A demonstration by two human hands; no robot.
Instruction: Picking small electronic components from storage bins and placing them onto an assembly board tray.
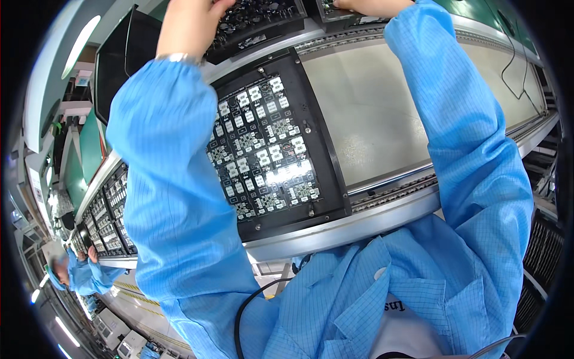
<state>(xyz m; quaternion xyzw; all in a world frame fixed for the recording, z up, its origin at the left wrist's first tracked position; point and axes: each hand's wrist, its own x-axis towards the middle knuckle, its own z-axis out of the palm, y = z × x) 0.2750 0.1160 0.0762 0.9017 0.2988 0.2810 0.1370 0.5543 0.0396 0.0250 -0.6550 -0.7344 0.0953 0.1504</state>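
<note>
My left hand reaches to the far side, beside a black bin of small dark parts. Its thumb shows, but the other fingers are cut off by the upper picture edge. My right hand is at a second, smaller dark bin; its fingertips are mostly out of the picture. Whether either hand holds anything is hidden. Between my blue sleeves, a black carrier frame lies on the conveyor, holding a panel of circuit boards with many white components. My left forearm covers the panel's left edge.
A conveyor rail with a chain runs along the near side. Pale plate surface lies right of the carrier. More carriers with boards line the conveyor at left, where a co-worker in blue stands. A black cable hangs near my body.
</note>
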